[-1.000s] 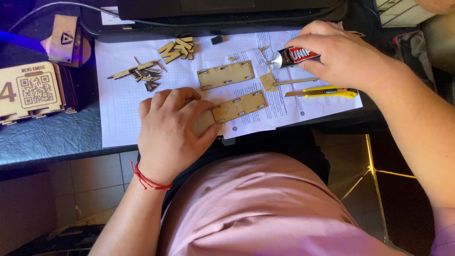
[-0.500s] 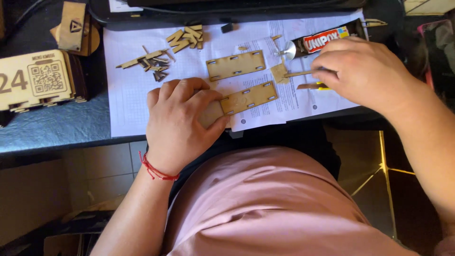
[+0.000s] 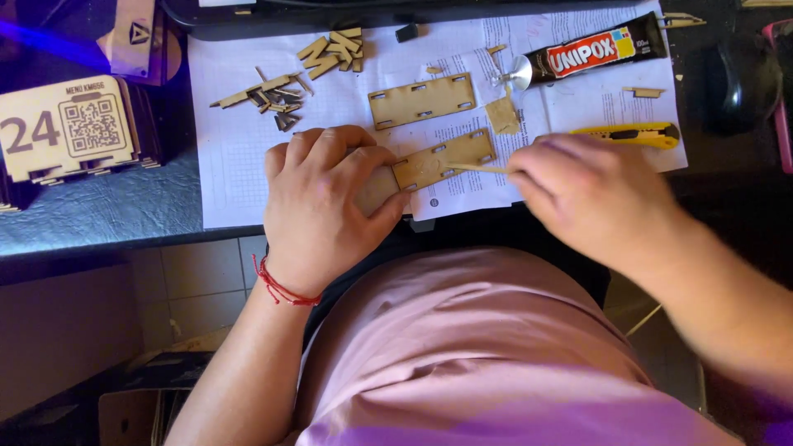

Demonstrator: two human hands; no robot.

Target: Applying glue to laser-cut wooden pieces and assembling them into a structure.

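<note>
Right hand (image 3: pixel 591 194) moved off glue, thin stick (image 3: pixel 477 168) pointing left

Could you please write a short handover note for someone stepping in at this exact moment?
Left hand: pressed down on the near slotted wooden panel, pinning its left end on the paper sheets.
Right hand: fingers pinch a thin wooden stick, tip resting on that panel.
Nearby: second slotted panel farther back, glue tube lying open, yellow utility knife, small wooden offcuts.
Done: both panels laid out flat.
Left: both panels are separate, not joined; loose small pieces unused.
</note>
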